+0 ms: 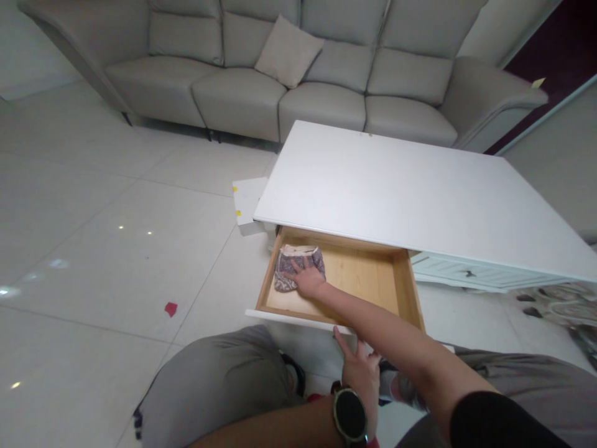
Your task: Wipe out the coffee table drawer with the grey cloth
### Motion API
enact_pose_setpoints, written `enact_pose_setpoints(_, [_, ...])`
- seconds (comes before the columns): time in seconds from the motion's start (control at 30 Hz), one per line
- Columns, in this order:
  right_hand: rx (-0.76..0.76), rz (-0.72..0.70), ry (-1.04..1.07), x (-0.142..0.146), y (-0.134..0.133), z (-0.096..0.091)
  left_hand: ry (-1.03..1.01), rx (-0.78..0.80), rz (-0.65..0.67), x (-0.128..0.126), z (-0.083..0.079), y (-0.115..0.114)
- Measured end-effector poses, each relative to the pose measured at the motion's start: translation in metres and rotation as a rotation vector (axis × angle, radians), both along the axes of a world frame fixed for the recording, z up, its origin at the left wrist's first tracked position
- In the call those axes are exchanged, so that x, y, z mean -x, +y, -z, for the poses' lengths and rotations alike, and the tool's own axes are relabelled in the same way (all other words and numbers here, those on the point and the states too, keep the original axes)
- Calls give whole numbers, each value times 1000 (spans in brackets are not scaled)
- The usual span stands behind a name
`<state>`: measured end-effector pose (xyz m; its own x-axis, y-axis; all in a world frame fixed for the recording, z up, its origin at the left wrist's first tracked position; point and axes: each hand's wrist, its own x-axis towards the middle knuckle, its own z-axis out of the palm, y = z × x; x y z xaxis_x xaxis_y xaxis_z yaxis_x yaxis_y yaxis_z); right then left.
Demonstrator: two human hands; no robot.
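Observation:
A drawer (368, 267) of pale wood is pulled out from a white coffee table (396, 180). In its left part lies a folded cloth (285, 274) with a purple-grey pattern and a pinkish edge on top. My right hand (308, 279) reaches in from the right and rests flat on the cloth, fingers spread. Below that forearm, my left hand (358, 367), with a watch (351, 414) on its wrist, is at the drawer's front panel. Its index finger points up to the panel's top edge, and the fingers are apart. My right forearm hides part of the drawer front.
A grey sofa (242, 93) with a beige cushion (289, 53) stands behind the table. A white box (249, 196) sits on the floor at the table's left. A red scrap (170, 309) lies on the tiles. Another drawer (489, 277) is closed at the right.

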<state>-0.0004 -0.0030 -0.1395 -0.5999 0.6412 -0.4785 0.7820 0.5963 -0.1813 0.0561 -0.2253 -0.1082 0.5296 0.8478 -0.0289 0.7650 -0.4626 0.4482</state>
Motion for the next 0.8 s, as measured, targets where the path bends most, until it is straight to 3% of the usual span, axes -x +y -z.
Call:
enact_pose_setpoints(0.13, [-18, -191, 89, -40, -14, 3, 50, -20, -33, 3, -13, 2])
enact_pose_setpoints(0.23, [-38, -169, 154, -72, -14, 7, 71, -41, -57, 3, -13, 2])
enact_pose_setpoints(0.47, [-69, 152, 34, -168, 8, 5, 91, -93, -127, 3, -8, 2])
enact_pose_setpoints(0.6, [-129, 362, -102, -221, 0, -3, 81, -93, -156, 2, -10, 3])
enact_pose_setpoints(0.7, [-186, 499, -193, -242, -14, -7, 94, -116, -175, 0, -9, 3])
enact_pose_setpoints(0.8, [-209, 562, -240, -239, -19, -9, 116, -185, -167, -2, -5, 2])
